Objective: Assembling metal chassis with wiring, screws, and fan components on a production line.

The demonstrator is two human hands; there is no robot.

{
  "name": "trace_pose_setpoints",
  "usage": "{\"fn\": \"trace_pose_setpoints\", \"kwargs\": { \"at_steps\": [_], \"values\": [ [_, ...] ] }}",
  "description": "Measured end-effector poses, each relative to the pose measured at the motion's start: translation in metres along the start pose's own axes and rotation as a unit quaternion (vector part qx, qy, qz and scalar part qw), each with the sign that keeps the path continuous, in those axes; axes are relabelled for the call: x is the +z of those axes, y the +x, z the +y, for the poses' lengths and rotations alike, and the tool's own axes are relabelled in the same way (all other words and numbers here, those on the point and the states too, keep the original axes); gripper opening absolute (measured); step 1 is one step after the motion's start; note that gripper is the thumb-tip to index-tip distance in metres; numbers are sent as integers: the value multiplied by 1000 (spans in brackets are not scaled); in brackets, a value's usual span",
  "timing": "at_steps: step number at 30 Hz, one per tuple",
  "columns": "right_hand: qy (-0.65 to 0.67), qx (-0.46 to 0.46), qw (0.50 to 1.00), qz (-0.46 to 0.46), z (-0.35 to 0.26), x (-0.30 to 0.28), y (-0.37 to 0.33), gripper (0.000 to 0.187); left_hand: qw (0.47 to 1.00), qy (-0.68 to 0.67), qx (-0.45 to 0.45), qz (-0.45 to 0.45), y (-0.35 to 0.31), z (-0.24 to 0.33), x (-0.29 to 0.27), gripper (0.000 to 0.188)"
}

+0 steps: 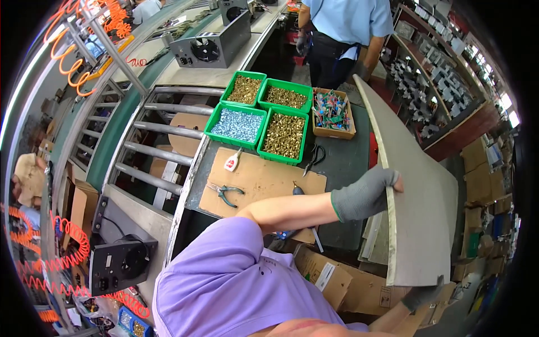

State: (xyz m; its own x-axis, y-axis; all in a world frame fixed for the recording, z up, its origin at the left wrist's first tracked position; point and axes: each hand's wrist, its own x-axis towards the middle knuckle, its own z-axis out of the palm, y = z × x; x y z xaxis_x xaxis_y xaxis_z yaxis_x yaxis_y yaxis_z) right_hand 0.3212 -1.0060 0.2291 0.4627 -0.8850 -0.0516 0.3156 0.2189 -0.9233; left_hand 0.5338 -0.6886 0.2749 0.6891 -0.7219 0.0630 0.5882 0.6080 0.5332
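Grey panel [418, 196] held upright at 3 o'clock — left hand [368, 194] gripping its edge, right hand [422, 296] its lower corner.

Taking the four green bins [259, 118] on the bench as the landmark, a small open brown cardboard box [332, 114] of coloured parts sits just to their right, and a flat brown cardboard sheet [261, 180] lies just below them. Well below the bins, at the bench's near edge, stands a brown carton [321, 275] with a white rectangular label [325, 276] on its side, touching a larger brown carton [368, 292] with dark print. Far to the right of the bins, more brown cartons [477, 185] are stacked, and far to their lower left an open brown carton [83, 205] stands on the floor.
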Motion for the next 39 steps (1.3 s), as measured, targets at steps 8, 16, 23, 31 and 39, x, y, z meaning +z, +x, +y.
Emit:
{"fn": "trace_pose_setpoints", "kwargs": {
  "at_steps": [8,16,23,31,39],
  "values": [
    [12,-39,984,-171,-20,96,-52,65,991,-105,50,72,-132,72,14,45],
    [4,16,925,-380,-11,260,-168,55,941,-124,261,177,-333,100,-45,44],
    [17,126,837,-532,79,382,-283,42,852,-100,429,282,-468,104,-81,72],
    [-18,311,700,-642,207,476,-378,34,765,-187,515,339,-526,90,-168,67],
    [-94,288,631,-714,313,540,-414,31,690,-197,498,487,-518,117,-208,61]
  ]
}}
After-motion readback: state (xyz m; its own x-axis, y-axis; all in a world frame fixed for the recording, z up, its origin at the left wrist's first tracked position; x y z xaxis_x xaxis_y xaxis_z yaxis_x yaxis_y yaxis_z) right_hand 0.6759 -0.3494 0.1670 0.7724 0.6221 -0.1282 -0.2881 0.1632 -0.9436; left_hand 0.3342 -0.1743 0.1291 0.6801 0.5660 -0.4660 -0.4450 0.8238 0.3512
